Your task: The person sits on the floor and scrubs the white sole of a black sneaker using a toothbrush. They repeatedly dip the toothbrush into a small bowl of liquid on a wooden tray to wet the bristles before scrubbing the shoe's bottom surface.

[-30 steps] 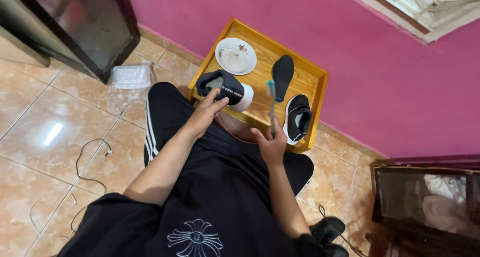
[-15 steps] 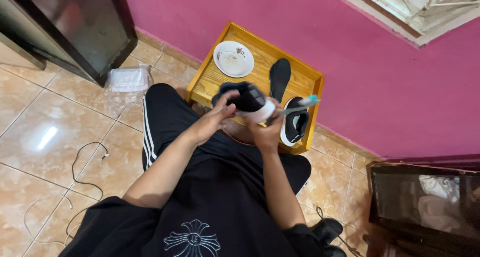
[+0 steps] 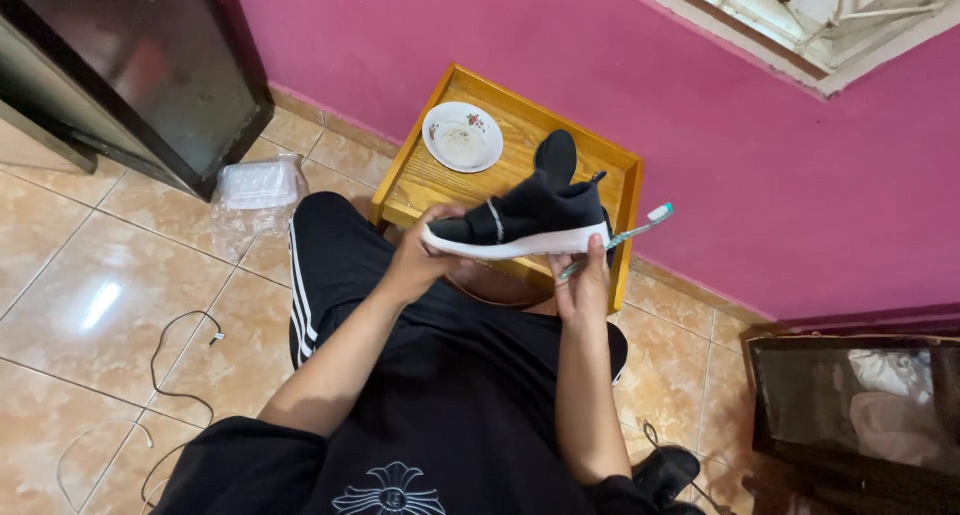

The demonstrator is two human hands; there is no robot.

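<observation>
Head view, looking down at a seated person in black clothes. Centre of frame: a black slip-on sneaker with a white sole (image 3: 520,225) is held up sideways above the near edge of a small yellow wooden counter (image 3: 440,175), toe toward frame left, heel toward frame right.

Left hand (image 3: 425,260): grip clenched around the toe end of the sneaker, thumb on the upper, fingers under the sole.

Right hand (image 3: 583,285): grip closed on two things at once; fingers support the heel end of the sole and also pinch the handle of a toothbrush (image 3: 620,237). The brush points up and right, its teal and white head just past the heel, over the counter's right rim.

On the counter, upper centre: a white saucer with a floral rim (image 3: 462,136), with some residue in it. Behind the held sneaker a second dark shoe part (image 3: 556,155) stands out; its full shape is hidden.

Floor, tiled beige: a clear plastic bag of white containers (image 3: 255,190) at left of the counter; a thin cable (image 3: 165,350) at lower left. A dark cabinet (image 3: 130,65) occupies the upper left; a pink wall (image 3: 700,125) runs behind.
</observation>
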